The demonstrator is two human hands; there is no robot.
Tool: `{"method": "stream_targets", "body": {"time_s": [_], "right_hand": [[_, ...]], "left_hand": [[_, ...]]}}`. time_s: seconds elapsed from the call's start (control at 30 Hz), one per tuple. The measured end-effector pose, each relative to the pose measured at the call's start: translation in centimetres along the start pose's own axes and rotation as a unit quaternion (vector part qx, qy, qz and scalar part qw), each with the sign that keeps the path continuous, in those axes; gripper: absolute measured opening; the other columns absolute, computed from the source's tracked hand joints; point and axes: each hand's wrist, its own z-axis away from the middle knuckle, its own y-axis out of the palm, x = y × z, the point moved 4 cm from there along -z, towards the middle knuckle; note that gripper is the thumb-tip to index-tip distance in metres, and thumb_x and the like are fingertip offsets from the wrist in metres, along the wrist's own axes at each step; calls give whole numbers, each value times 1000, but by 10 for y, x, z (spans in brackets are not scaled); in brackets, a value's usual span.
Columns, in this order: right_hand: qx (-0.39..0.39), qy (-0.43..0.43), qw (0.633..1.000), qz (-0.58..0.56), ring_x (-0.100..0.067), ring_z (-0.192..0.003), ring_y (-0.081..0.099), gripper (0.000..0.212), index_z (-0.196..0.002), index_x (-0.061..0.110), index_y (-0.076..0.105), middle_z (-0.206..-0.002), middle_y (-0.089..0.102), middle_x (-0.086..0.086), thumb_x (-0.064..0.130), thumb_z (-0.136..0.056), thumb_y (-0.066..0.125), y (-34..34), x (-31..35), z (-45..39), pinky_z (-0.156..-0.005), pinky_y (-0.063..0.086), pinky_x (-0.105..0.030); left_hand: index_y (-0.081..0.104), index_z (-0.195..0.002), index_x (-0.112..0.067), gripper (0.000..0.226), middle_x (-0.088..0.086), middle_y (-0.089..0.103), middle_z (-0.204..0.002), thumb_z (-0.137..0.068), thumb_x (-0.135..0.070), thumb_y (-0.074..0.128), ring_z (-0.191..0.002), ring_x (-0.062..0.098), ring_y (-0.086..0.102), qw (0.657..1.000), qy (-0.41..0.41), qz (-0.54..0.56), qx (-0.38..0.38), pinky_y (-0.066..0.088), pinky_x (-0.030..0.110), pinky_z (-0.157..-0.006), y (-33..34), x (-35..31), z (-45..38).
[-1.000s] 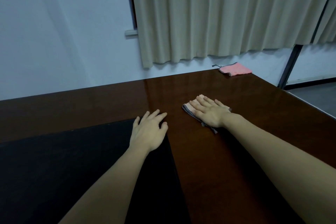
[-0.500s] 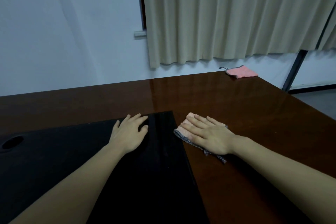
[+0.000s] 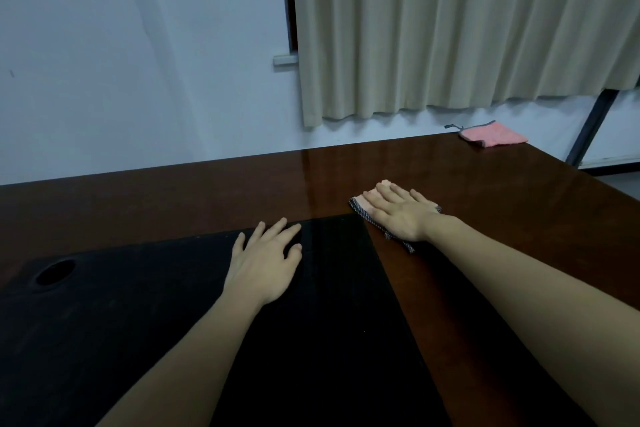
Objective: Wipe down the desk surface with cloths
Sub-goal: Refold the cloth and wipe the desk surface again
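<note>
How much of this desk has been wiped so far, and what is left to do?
Done: hard to tell; the glossy brown desk shows no visible wipe marks or dirt. In hand: the right hand presses flat on a folded cloth just beyond the black inlay's far right corner, while the left hand rests flat on the inlay. Left: a second pink cloth lies unused at the far right corner, and most of the surface probably remains.

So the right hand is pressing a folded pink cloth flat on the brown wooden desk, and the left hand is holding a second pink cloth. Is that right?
Not quite. In the head view the left hand holds nothing; it rests flat on the black desk pad. The second pink cloth lies at the far corner of the brown wooden desk. The right hand does press the folded pink cloth.
</note>
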Motion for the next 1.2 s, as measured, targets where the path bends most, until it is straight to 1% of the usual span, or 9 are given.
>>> {"method": "stream_targets", "body": {"time_s": [0.1, 0.23, 0.37, 0.5, 0.63, 0.7, 0.8, 1.03, 1.2], "right_hand": [[2, -50, 999, 20, -16, -156, -13, 56, -161, 42, -4, -170, -14, 6, 53, -107, 10, 6, 22, 24, -126, -6, -46], [16, -128, 991, 32, -13, -154, -17, 56, -160, 43, -5, -168, -18, 10, 53, -108, 12, 16, 63, 76, -125, -9, -44], [21, -163, 986, 11, -9, -153, -20, 56, -159, 47, -3, -166, -18, 13, 58, -106, 11, 21, 77, 110, -125, -12, -40], [23, -151, 988, 3, -8, -153, -18, 56, -159, 48, -3, -167, -17, 13, 60, -105, 10, 19, 75, 106, -125, -10, -40], [11, -83, 996, 5, -13, -155, -14, 57, -160, 45, -3, -169, -15, 10, 57, -106, 9, 16, 64, 79, -126, -7, -43], [5, -52, 999, 2, -16, -156, -13, 56, -160, 44, -3, -169, -14, 8, 56, -107, 9, 13, 59, 67, -126, -5, -44], [1, -31, 999, -11, -16, -156, -13, 57, -161, 43, -2, -170, -14, 7, 57, -106, 8, 12, 58, 53, -126, -5, -46], [-9, -18, 1000, -5, -16, -157, -10, 58, -161, 43, 0, -170, -11, 8, 57, -105, 8, 8, 64, 22, -126, -4, -46], [-13, -38, 999, 9, -16, -157, -10, 57, -161, 42, -1, -170, -11, 7, 55, -106, 9, 9, 78, 16, -126, -3, -47]], "left_hand": [[25, -156, -46, 50, -17, 12, -168, -107, -51, 27, -156, 18, 4, 1000, 0, 2, 2, 0, 51, -125, -1, -1, 0], [26, -156, -44, 51, -15, 14, -168, -107, -50, 32, -156, 19, 7, 1000, 7, 10, 11, 3, 52, -125, -9, 0, 1], [28, -156, -43, 50, -14, 17, -167, -107, -48, 34, -156, 18, 9, 1000, 2, 15, -19, 4, 52, -125, -28, 16, 14], [27, -157, -42, 50, -14, 15, -168, -107, -47, 33, -156, 18, 8, 1000, -19, 1, -4, 5, 52, -125, -34, 35, 43], [27, -158, -40, 50, -13, 15, -168, -108, -45, 33, -156, 19, 7, 999, -44, -12, 1, 5, 52, -125, -32, 48, 66], [27, -157, -40, 50, -12, 15, -168, -108, -45, 33, -156, 19, 7, 999, -49, -12, -8, 6, 52, -125, -32, 51, 73], [28, -157, -40, 50, -13, 15, -168, -108, -44, 33, -156, 19, 7, 999, -47, -15, -13, 5, 52, -125, -31, 55, 72], [28, -157, -41, 50, -13, 15, -168, -107, -45, 34, -156, 19, 8, 999, -40, -14, -29, 6, 52, -125, -40, 86, 52], [27, -157, -41, 50, -13, 14, -168, -108, -46, 33, -156, 20, 8, 998, -56, -20, -12, 7, 54, -124, -47, 117, 47]]}}
